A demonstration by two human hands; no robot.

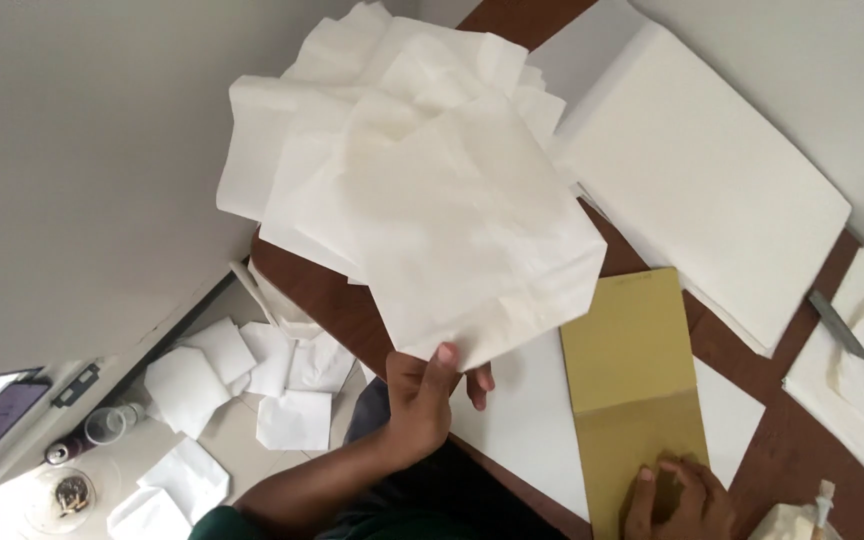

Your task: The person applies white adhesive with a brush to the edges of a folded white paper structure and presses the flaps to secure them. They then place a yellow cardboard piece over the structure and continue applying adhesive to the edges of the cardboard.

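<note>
Paper bag [472, 240], white, creased: held up over the brown table [332, 295], pinched at its near edge by the left hand [422, 395]. Right hand [677, 500] pressed flat on yellow card [632, 380], near right. Stack of white sheets [702, 170] far right. More bags on the floor [222, 440], near left.

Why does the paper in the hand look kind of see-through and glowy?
In the head view, light passes through the thin white paper bag held up by the left hand, so it looks faintly yellowish; the stack of white sheets is bright, nearly washed out; the floor items at the lower left look soft.
</note>
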